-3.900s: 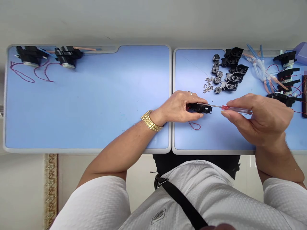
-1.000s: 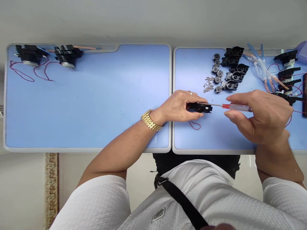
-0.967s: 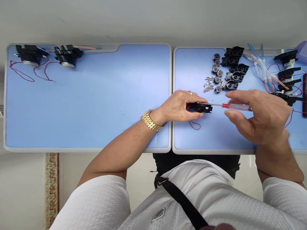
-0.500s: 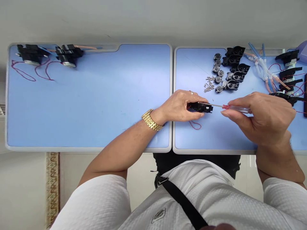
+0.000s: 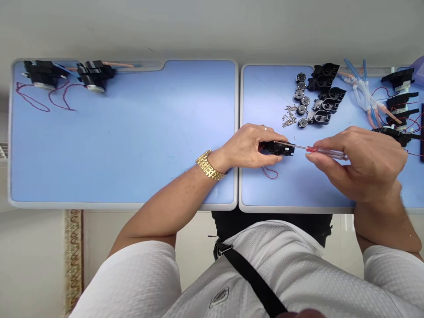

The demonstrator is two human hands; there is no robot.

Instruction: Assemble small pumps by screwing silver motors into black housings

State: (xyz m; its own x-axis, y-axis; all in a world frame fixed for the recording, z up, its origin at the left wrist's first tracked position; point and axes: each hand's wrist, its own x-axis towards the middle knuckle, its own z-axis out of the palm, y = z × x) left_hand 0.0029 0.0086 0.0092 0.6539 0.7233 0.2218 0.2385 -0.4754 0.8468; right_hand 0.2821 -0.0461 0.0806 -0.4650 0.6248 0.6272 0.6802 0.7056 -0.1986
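My left hand [image 5: 249,145] is closed around a small black plastic assembly [image 5: 281,149], thumb on the near side and fingers on the far side. A red-and-black twisted wire [image 5: 270,173] trails from under it onto the blue table. In my right hand [image 5: 367,161] is a screwdriver [image 5: 326,152] with a clear and red handle, gripped between thumb and fingers. Its thin shaft points left, and the tip meets the assembly near my left fingertips. Whether a screw sits under the tip is too small to tell.
Beyond my hands lie loose screws [image 5: 289,120], several round metal parts [image 5: 299,95] and black housings [image 5: 326,105]. Clear, blue and orange tubing [image 5: 364,95] and wired black assemblies [image 5: 399,104] are at the right. Two more assemblies [image 5: 94,76] stand far left. A seam [image 5: 239,132] divides the tables.
The screwdriver's handle has shifted very slightly in my right hand, its tip staying on the assembly. My left hand keeps its hold in the same place.
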